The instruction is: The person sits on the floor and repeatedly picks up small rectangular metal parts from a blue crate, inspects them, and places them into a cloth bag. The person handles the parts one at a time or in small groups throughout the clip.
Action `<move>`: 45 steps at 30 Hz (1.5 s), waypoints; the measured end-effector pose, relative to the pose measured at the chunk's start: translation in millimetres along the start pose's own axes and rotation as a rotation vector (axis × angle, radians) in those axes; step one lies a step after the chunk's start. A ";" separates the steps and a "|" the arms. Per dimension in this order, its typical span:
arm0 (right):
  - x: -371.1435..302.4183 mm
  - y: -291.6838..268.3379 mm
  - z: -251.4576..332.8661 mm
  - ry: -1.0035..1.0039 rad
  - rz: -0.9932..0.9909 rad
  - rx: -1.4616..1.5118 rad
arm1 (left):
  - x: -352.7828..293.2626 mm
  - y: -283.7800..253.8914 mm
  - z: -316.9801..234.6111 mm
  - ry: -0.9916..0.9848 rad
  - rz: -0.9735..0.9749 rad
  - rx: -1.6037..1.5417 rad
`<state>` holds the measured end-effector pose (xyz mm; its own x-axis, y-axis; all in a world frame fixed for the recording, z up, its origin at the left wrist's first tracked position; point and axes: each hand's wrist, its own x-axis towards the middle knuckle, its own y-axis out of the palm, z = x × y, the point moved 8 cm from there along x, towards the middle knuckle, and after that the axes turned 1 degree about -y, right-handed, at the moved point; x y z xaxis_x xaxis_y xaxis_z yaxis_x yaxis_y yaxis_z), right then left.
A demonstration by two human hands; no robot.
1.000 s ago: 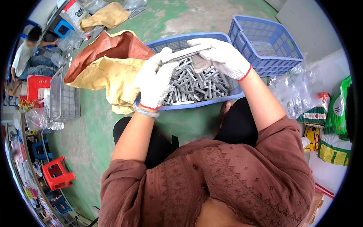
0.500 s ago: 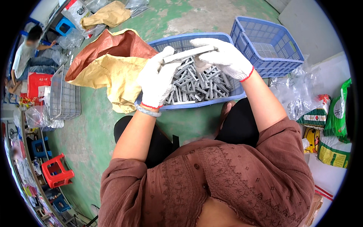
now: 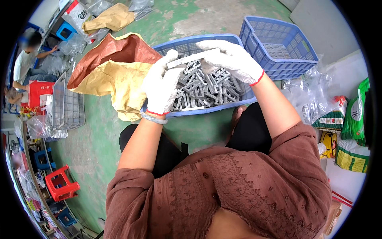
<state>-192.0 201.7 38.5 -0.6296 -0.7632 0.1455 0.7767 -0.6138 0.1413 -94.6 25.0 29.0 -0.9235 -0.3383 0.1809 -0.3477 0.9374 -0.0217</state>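
Note:
My left hand (image 3: 161, 85), in a white knitted glove with a red cuff, pinches the left end of a flat grey metal bar (image 3: 193, 58). The gloved fingers of my right hand (image 3: 234, 59) close round the bar's other end. Held slightly tilted, its right end higher, the bar is above a blue plastic crate (image 3: 223, 108). Many similar silvery metal pieces (image 3: 211, 89) lie jumbled in that crate. My right fingertips are partly hidden behind the bar and hand.
An open yellow woven sack (image 3: 129, 85) with a reddish inside leans at the crate's left. Behind right stands another blue crate (image 3: 278, 63). Clear plastic bags (image 3: 308, 99) lie at right. A grey crate (image 3: 68, 103), a red stool (image 3: 61, 183) and a seated person (image 3: 28, 59) are at left.
Both hands and the bar have shifted slightly left over the crate, while the whole view has moved a little. The grip on the bar looks the same.

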 end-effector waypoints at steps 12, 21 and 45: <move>-1.8 0.7 0.4 -0.024 -0.006 -0.020 | -0.6 3.1 2.4 -0.033 0.020 -0.010; -4.0 -0.2 11.3 -0.242 0.061 -0.126 | -5.4 2.4 -6.7 -0.023 0.031 -0.103; -17.3 24.0 57.4 -0.679 -0.323 -0.824 | -3.4 30.8 -6.8 -0.654 0.084 -1.180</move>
<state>-163.5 211.8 95.5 -0.4879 -0.4297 0.7598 0.1913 -0.9019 -0.3872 -101.1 55.6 34.5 -0.9572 0.0557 -0.2840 -0.2465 0.3572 0.9009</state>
